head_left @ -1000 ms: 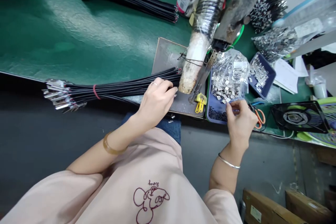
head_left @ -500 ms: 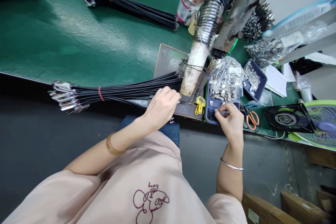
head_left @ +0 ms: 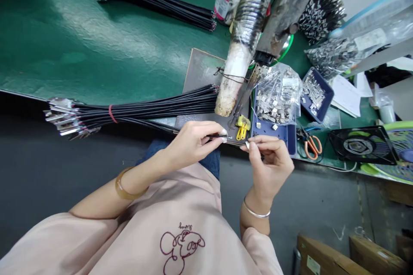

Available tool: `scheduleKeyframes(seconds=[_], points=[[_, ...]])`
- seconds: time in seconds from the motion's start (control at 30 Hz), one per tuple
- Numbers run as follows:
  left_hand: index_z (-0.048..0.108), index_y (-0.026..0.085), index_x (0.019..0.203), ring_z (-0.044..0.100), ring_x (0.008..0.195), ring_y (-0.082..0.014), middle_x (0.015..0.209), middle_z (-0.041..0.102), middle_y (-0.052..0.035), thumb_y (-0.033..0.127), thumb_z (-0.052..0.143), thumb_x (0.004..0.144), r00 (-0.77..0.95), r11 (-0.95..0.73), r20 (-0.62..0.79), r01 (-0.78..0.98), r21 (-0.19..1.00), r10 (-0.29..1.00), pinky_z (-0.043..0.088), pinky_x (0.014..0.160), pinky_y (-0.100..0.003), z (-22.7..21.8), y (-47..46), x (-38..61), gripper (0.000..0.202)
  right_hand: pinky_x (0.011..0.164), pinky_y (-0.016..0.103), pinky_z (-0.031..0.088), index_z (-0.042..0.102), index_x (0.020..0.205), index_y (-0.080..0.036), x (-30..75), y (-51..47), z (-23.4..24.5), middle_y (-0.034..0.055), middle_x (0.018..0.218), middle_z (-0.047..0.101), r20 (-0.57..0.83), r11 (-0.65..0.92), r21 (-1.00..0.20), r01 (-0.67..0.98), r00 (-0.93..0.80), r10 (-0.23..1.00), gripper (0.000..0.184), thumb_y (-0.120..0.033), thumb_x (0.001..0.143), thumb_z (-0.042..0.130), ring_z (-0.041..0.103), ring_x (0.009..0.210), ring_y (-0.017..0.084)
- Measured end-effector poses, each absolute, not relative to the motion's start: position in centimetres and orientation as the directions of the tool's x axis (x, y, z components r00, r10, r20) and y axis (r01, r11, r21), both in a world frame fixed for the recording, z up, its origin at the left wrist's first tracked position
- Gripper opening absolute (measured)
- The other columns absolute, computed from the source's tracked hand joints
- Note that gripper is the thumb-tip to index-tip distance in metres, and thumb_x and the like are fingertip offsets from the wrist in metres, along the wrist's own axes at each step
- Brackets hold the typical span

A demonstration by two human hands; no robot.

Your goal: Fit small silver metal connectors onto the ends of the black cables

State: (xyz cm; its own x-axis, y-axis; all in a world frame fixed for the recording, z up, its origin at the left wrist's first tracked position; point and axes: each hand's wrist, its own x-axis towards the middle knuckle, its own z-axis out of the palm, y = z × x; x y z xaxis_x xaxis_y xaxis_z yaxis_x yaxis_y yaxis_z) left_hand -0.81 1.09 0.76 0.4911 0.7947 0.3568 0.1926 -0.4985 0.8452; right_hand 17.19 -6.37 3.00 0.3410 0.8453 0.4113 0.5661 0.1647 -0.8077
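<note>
My left hand [head_left: 193, 142] pinches the end of one thin black wire [head_left: 214, 136] drawn out from a long bundle of black cables [head_left: 145, 109] tied with a red band. My right hand [head_left: 267, 161] is closed, pinching a tiny metal clip [head_left: 247, 144] between thumb and forefinger, just right of the wire's tip. Both hands meet at the bench's front edge, below a grey metal plate [head_left: 201, 71]. A clear bag of small metal clips [head_left: 277, 94] rests in a blue tray [head_left: 274, 131] close to my right hand.
A ribbed hose with a white nozzle [head_left: 240, 47] hangs over the plate. Yellow clips [head_left: 241, 125], orange scissors [head_left: 310, 148], a second blue tray [head_left: 316, 94], a black fan [head_left: 361, 144] and another cable bundle [head_left: 155, 0] lie on the green mat [head_left: 80, 47]. Cardboard boxes [head_left: 338, 258] stand at the lower right.
My right hand left the blue tray and came left and down with a small clip. My left hand drew one wire out of the bundle toward me.
</note>
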Motion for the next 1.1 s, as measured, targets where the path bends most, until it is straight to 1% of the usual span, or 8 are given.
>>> scheduleKeyframes(seconds=[0.1,0.2,0.3,0.53,0.63,0.87,0.97,1.1], points=[[0.070,0.013,0.081,0.046,0.054,-0.0075,0.064,0.063,0.0019,0.018,0.061,0.091,0.508,-0.425,0.288,0.176,0.888,0.812,0.036,0.054,-0.021,1.0,1.2,-0.8,0.014,0.075,0.036,0.064,0.064,0.085,-0.024,16.3,-6.1,1.6,0.0024,0.094,0.073,0.552,0.255,-0.694,0.673,0.269,0.789,0.009,-0.017,0.087,0.069,0.073,0.085,0.018],[0.064,0.013,0.069,0.046,0.052,-0.0075,0.056,0.058,0.0029,0.018,0.057,0.092,0.555,-0.326,0.178,0.181,0.928,0.813,0.034,0.053,-0.021,1.2,1.3,-0.8,0.024,0.081,0.037,0.063,0.068,0.094,-0.027,15.9,-6.0,0.6,0.0015,0.097,0.074,0.630,0.322,-0.618,0.717,0.207,0.748,0.016,-0.013,0.087,0.069,0.073,0.091,0.018],[0.060,0.013,0.064,0.043,0.050,-0.0069,0.053,0.053,0.0034,0.020,0.056,0.091,0.569,-0.253,0.112,0.174,0.952,0.815,0.032,0.050,-0.021,1.2,1.4,-0.7,0.027,0.079,0.036,0.063,0.068,0.098,-0.027,15.7,-6.0,0.1,0.0020,0.100,0.074,0.586,0.332,-0.682,0.652,0.216,0.781,0.016,-0.013,0.089,0.065,0.072,0.093,0.018],[0.063,0.011,0.068,0.037,0.054,-0.0063,0.058,0.048,0.0033,0.018,0.060,0.084,0.610,-0.153,0.043,0.129,0.980,0.791,0.030,0.050,-0.019,1.0,1.4,-0.5,0.018,0.076,0.033,0.063,0.066,0.091,-0.023,15.8,-6.3,0.2,0.0046,0.101,0.072,0.370,0.203,-0.850,0.486,0.277,0.887,0.003,-0.021,0.092,0.063,0.072,0.090,0.017],[0.064,0.011,0.069,0.038,0.054,-0.0064,0.058,0.050,0.0027,0.019,0.060,0.083,0.598,-0.110,0.010,0.131,0.985,0.801,0.031,0.050,-0.018,1.0,1.4,-0.4,0.016,0.076,0.033,0.063,0.065,0.093,-0.023,16.0,-6.3,0.2,0.0045,0.101,0.072,0.382,0.220,-0.865,0.451,0.307,0.871,0.005,-0.019,0.092,0.063,0.073,0.090,0.017],[0.064,0.010,0.074,0.040,0.058,-0.0073,0.062,0.049,0.0018,0.023,0.060,0.084,0.583,-0.001,-0.049,0.085,0.996,0.811,0.032,0.051,-0.018,1.3,1.5,-0.2,0.017,0.079,0.035,0.064,0.065,0.097,-0.021,16.0,-6.3,-0.5,0.0045,0.100,0.077,0.643,0.388,-0.679,0.623,0.251,0.724,0.017,-0.007,0.086,0.066,0.075,0.090,0.018],[0.064,0.011,0.075,0.039,0.059,-0.0078,0.065,0.048,0.0019,0.027,0.063,0.083,0.601,0.027,-0.069,0.079,0.996,0.796,0.033,0.053,-0.019,1.4,1.5,-0.3,0.018,0.076,0.031,0.065,0.063,0.101,-0.020,15.9,-6.5,-0.8,0.0054,0.101,0.079,0.698,0.435,-0.591,0.679,0.161,0.698,0.019,-0.006,0.088,0.065,0.077,0.089,0.018],[0.056,0.013,0.066,0.031,0.058,-0.0068,0.062,0.036,0.0043,0.027,0.063,0.082,0.613,0.006,-0.061,0.092,0.996,0.788,0.026,0.050,-0.019,1.3,1.6,-0.2,0.023,0.074,0.026,0.065,0.063,0.103,-0.020,16.0,-6.9,-0.9,0.0061,0.102,0.080,0.735,0.463,-0.432,0.774,0.004,0.678,0.018,-0.010,0.089,0.065,0.078,0.087,0.017]])
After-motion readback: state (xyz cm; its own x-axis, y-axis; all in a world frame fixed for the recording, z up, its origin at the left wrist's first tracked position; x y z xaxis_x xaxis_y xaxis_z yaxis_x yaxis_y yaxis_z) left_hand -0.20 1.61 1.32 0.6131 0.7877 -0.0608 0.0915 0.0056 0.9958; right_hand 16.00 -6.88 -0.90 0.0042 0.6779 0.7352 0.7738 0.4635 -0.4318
